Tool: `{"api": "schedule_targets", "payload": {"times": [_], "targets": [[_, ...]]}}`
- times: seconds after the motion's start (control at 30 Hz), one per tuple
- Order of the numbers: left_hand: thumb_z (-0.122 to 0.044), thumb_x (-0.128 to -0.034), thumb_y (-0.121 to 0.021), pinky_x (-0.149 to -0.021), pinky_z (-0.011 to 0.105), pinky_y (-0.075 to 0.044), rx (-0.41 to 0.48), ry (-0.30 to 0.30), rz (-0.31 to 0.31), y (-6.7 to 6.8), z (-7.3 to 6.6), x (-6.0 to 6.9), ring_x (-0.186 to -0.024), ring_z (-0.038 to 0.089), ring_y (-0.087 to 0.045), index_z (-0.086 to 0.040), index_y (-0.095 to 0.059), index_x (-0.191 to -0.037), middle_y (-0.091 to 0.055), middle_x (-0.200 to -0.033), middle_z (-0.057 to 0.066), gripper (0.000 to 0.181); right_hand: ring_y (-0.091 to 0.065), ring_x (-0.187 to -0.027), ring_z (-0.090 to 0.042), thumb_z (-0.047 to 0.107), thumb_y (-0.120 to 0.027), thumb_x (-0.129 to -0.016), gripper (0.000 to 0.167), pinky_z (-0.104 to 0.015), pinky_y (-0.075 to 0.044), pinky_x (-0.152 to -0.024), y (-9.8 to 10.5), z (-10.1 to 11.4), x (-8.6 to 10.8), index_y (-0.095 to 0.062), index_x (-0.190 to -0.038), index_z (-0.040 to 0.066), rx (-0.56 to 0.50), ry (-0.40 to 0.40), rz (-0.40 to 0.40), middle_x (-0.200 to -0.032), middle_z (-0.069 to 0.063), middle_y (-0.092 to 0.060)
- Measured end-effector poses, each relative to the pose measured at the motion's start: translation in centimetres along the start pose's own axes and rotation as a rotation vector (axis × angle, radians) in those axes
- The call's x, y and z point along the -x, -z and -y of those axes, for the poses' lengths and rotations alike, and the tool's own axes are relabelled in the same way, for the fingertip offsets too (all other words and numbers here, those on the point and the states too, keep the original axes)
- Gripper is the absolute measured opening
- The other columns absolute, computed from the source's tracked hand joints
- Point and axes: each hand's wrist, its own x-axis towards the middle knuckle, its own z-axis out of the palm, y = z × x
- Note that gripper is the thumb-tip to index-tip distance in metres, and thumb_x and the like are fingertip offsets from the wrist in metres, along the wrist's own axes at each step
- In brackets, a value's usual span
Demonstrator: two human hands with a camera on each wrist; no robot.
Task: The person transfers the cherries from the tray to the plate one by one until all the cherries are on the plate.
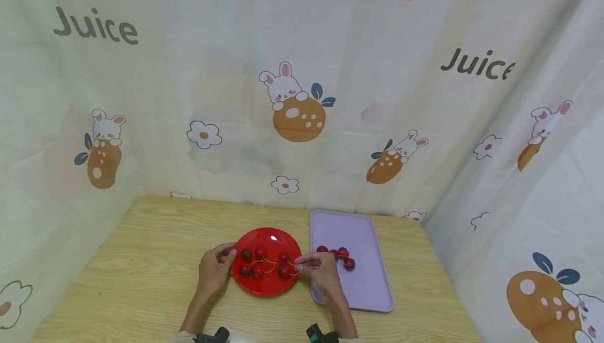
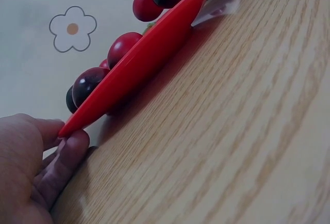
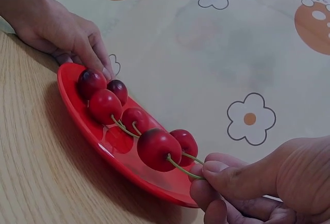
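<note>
A red plate (image 1: pixel 266 286) lies on the wooden table with several dark-red cherries (image 1: pixel 258 271) on its left part. My left hand (image 1: pixel 216 269) pinches the plate's left rim between thumb and fingers, seen closely in the left wrist view. Over the plate's right side, my right hand (image 1: pixel 321 272) pinches the green stems of a pair of cherries (image 3: pixel 160 149) between thumb and forefinger. Whether that pair touches the plate I cannot tell. To the right, a lilac tray (image 1: pixel 368 280) holds several more cherries (image 1: pixel 343 252), partly hidden behind the right hand.
The wooden tabletop (image 1: pixel 141 269) extends around the plate and tray. A pale curtain (image 1: pixel 226 70) printed with rabbits, flowers and the word Juice hangs behind the table and along both sides. The tray's left edge stands close to the plate's right rim.
</note>
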Motion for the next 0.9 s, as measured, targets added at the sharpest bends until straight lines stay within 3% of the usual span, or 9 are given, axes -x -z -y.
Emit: {"api": "schedule_targets", "payload": {"times": [0.27,0.4,0.57,0.63,0.9], "targets": [[-0.009,-0.1040,-0.072,-0.057,0.020,-0.053,0.015,0.012,0.005,0.0,-0.1,-0.2,-0.070,0.004,-0.063,-0.002,-0.079,-0.126,-0.079,-0.105,0.015,0.024,-0.081,-0.082,-0.021,-0.015,-0.076,-0.091,0.014,-0.030,-0.067,-0.079,-0.2,0.4,-0.2,-0.076,-0.105,-0.019,-0.017,-0.002,0.012,-0.097,-0.031,-0.079],[-0.010,-0.1045,-0.072,-0.057,0.020,-0.053,0.008,0.035,0.015,0.0,-0.1,-0.2,-0.070,0.005,-0.063,-0.002,-0.078,-0.127,-0.079,-0.106,0.015,0.024,-0.080,-0.079,-0.018,-0.015,-0.076,-0.092,0.015,-0.027,-0.066,-0.077,-0.3,0.2,-0.3,-0.075,-0.105,-0.020,-0.026,0.027,0.040,-0.094,-0.027,-0.080],[-0.011,-0.1047,-0.072,-0.059,0.020,-0.054,-0.003,0.050,0.027,0.0,-0.1,-0.2,-0.073,0.006,-0.064,-0.003,-0.078,-0.128,-0.080,-0.107,0.013,0.025,-0.078,-0.075,-0.011,-0.010,-0.079,-0.091,0.013,-0.022,-0.064,-0.074,-0.1,-0.6,-0.7,-0.077,-0.103,-0.015,-0.012,0.059,0.062,-0.089,-0.017,-0.082],[-0.012,-0.1048,-0.072,-0.060,0.020,-0.054,-0.006,0.047,0.028,0.0,-0.2,-0.3,-0.075,0.007,-0.064,-0.004,-0.078,-0.129,-0.080,-0.106,0.013,0.026,-0.077,-0.075,-0.009,-0.007,-0.081,-0.090,0.013,-0.020,-0.062,-0.073,-0.1,-0.7,-0.8,-0.080,-0.102,-0.010,-0.010,0.033,0.053,-0.088,-0.013,-0.083],[-0.011,-0.1049,-0.072,-0.061,0.019,-0.054,-0.020,0.052,0.026,0.1,-0.2,-0.2,-0.077,0.008,-0.065,-0.004,-0.078,-0.128,-0.079,-0.105,0.011,0.025,-0.078,-0.077,-0.012,-0.009,-0.080,-0.090,0.015,-0.021,-0.061,-0.071,-0.3,-0.3,-0.7,-0.077,-0.103,-0.016,0.024,0.064,0.061,-0.092,-0.021,-0.082]]}}
